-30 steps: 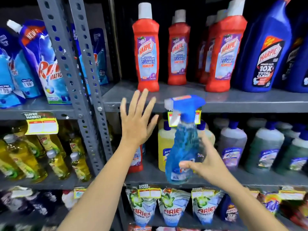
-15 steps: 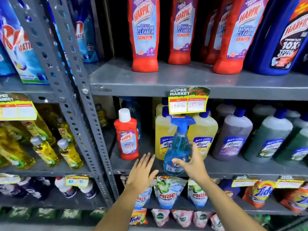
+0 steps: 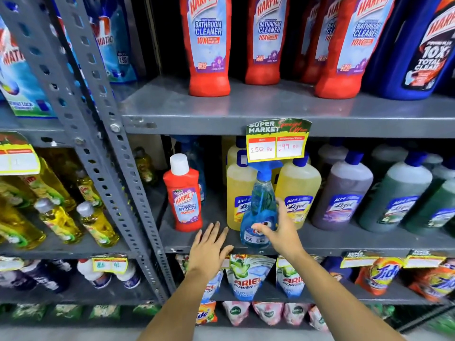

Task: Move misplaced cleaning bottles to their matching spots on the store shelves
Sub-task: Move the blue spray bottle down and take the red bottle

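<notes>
A blue spray bottle (image 3: 261,200) stands upright at the front edge of the middle shelf (image 3: 344,239), in front of yellow Lizol bottles (image 3: 298,193). My right hand (image 3: 280,232) wraps its lower body, thumb across the front and fingers behind. A small red Harpic bottle (image 3: 183,200) with a white cap stands alone to the left on the same shelf. My left hand (image 3: 209,249) hovers open with fingers spread over the shelf edge, just below and right of that red bottle, touching nothing. Larger red Harpic bottles (image 3: 208,45) line the shelf above.
A price tag (image 3: 278,141) hangs just above the spray trigger. Purple and green Lizol bottles (image 3: 342,193) fill the shelf to the right. A perforated steel post (image 3: 98,143) separates a left bay with yellow dish-liquid bottles (image 3: 59,217). Ariel pouches (image 3: 248,276) sit on the shelf below.
The view has dropped and closed in on the middle shelf. My right hand has brought the spray bottle down to the shelf's front edge. My left hand has lowered from the upper shelf to the middle one.
</notes>
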A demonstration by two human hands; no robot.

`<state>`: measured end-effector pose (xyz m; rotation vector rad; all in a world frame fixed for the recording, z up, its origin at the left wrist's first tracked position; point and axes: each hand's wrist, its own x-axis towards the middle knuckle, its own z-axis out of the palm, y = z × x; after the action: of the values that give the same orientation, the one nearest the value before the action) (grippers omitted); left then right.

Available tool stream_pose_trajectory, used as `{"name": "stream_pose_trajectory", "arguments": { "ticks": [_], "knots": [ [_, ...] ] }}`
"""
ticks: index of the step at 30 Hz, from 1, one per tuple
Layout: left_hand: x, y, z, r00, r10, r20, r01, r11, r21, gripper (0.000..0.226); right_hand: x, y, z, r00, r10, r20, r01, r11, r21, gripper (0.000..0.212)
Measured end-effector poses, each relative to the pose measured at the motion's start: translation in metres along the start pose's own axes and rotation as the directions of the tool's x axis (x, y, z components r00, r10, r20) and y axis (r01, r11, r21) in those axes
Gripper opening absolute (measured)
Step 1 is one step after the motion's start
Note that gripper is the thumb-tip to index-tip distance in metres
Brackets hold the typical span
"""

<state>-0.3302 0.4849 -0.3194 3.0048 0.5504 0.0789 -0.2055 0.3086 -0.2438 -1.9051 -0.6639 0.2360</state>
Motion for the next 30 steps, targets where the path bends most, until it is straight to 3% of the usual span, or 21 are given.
{"name": "stream_pose_trajectory", "arguments": {
  "ticks": [3,6,9,12,15,17,20,24,26,30],
  "knots": [
    [0.0,0.0,-0.001,1.0,0.006,-0.004,-0.006,1.0,0.005,0.11,-0.002,0.0,-0.001,1.0,0.009,0.02,-0.009,1.0,0.012,0.083],
    [-0.002,0.003,-0.005,0.999,0.003,0.032,-0.004,0.999,0.042,0.091,-0.01,-0.001,-0.004,1.0,0.025,0.018,-0.026,0.997,0.078,0.088],
    [-0.01,-0.002,-0.014,0.999,0.005,0.038,-0.007,0.998,0.061,0.074,-0.039,-0.01,-0.002,0.97,0.05,-0.239,-0.009,0.986,0.168,0.095],
    [-0.03,-0.019,-0.014,0.999,0.045,-0.03,-0.044,0.999,0.032,0.064,-0.074,-0.03,0.011,0.901,-0.082,-0.426,0.156,0.977,0.144,0.063],
    [-0.052,-0.045,-0.008,0.996,0.05,-0.077,-0.049,0.999,0.014,0.058,-0.073,-0.053,0.034,0.921,-0.272,-0.279,0.29,0.957,0.025,0.035],
    [-0.06,-0.063,-0.005,0.995,0.011,-0.096,-0.009,1.0,0.022,0.058,-0.053,-0.072,0.055,0.944,-0.323,-0.065,0.322,0.946,-0.023,0.04],
    [-0.063,-0.079,0.0,1.0,-0.004,-0.005,0.004,0.999,0.033,0.061,-0.013,-0.098,0.089,0.964,-0.227,0.138,0.234,0.971,-0.043,0.068],
    [-0.06,-0.083,0.007,1.0,-0.009,0.018,0.008,1.0,0.03,0.062,0.046,-0.103,0.12,0.968,-0.061,0.242,0.067,0.998,-0.017,0.099],
    [-0.061,-0.084,0.01,1.0,0.008,-0.001,-0.008,1.0,0.008,0.061,0.064,-0.103,0.129,0.962,-0.003,0.273,-0.007,0.999,0.037,0.092],
    [-0.062,-0.086,0.014,0.998,0.02,-0.06,-0.021,1.0,-0.016,0.057,0.072,-0.104,0.142,0.945,0.07,0.319,-0.11,0.988,0.109,0.056]
  ]
}}
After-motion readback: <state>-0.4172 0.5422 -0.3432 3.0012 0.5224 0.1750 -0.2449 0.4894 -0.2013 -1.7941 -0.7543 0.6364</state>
